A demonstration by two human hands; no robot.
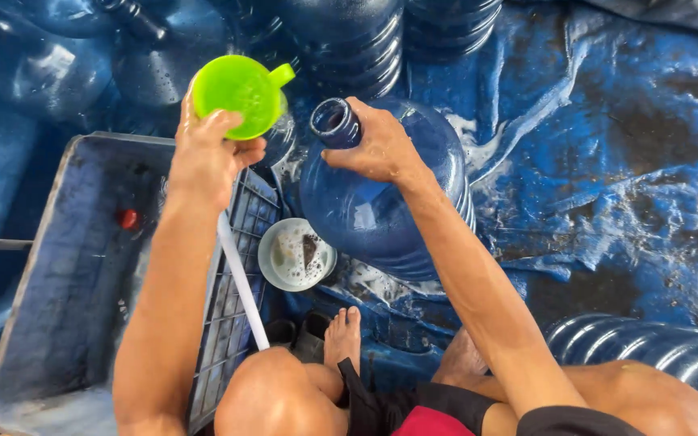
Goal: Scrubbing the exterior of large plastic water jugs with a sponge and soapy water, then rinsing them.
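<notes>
Nearest my view, at the bottom of the frame, are the person's bent knees and a bare foot planted on the wet blue tarp. From there both forearms reach up toward the middle of the picture.

I see the left hand closed around a bright green scoop cup, gripping it by the near rim with its mouth turned away from the camera and its short handle pointing to the upper right. The right hand is wrapped over the shoulder of a large blue water jug, just under its open neck, holding the jug tilted with the neck pointing toward the upper left. The cup sits just beside the neck, slightly up and left of it, not touching as far as I can tell.

Left of the jug is a grey tub with a red cap lying in it, and a slatted crate panel along its right side. A white rod runs diagonally across that panel. A small white bowl of sudsy water sits at the jug's base. More blue jugs crowd the top of the frame.

My worry: everything looks wet and soapy, so the right hand could slip on the smooth shoulder and let the jug roll onto the bowl. The neck is narrow, so liquid from the cup could easily miss it.
</notes>
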